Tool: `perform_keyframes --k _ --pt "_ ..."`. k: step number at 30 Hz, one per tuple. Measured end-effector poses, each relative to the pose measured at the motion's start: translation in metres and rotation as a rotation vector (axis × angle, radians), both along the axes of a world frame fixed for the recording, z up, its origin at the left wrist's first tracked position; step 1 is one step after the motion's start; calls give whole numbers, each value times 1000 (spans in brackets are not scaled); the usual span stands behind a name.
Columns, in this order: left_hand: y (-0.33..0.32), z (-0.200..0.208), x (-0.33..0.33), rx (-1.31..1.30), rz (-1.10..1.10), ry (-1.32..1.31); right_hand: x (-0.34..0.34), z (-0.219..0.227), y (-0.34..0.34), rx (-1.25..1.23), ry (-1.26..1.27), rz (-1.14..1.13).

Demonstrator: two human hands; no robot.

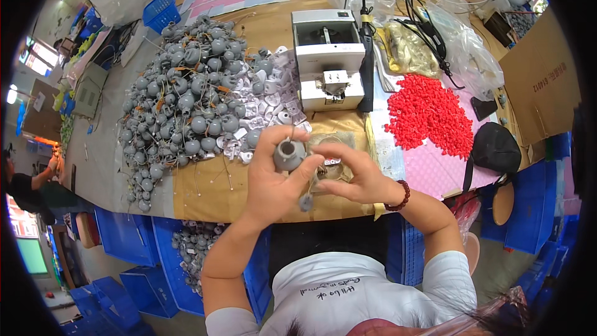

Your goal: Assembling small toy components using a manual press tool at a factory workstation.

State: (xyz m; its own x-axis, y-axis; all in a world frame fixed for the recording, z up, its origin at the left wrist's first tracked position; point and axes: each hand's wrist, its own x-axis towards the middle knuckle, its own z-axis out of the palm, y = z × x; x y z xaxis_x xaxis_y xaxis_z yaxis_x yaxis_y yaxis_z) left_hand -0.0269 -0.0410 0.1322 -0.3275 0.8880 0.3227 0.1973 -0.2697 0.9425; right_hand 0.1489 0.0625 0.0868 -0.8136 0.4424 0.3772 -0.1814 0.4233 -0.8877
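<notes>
My left hand [272, 182] is closed around a grey rounded plastic housing [289, 157], its dark round opening facing up. Close beside it, my right hand [362, 177] has thumb and forefinger curled together over a small dark piece that I cannot make out. A smaller grey part [305, 203] hangs below my left thumb. Both hands are above the brown-covered table edge, in front of a white and grey bench machine [329, 62]. On the left lies a large heap of grey housings with wires [186, 87], next to a pile of white plastic pieces [273, 96].
Right of the machine lies a pile of small red parts [426, 115], with a black cap [495, 149] beyond it. A cardboard box [541, 87] stands at the right edge. Blue crates [127, 234] sit below the table. At far left, another person [31, 186] is at work.
</notes>
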Motion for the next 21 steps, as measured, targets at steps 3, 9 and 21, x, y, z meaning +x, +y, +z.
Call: perform_keyframes --k 3,9,21 --pt "-6 -27 12 -52 24 -355 16 -23 -4 -504 16 64" --pt "-34 -103 27 -349 -120 -468 36 -38 10 -846 -234 -147" --pt "-24 -119 31 -221 -113 444 17 -71 29 817 -326 -173"
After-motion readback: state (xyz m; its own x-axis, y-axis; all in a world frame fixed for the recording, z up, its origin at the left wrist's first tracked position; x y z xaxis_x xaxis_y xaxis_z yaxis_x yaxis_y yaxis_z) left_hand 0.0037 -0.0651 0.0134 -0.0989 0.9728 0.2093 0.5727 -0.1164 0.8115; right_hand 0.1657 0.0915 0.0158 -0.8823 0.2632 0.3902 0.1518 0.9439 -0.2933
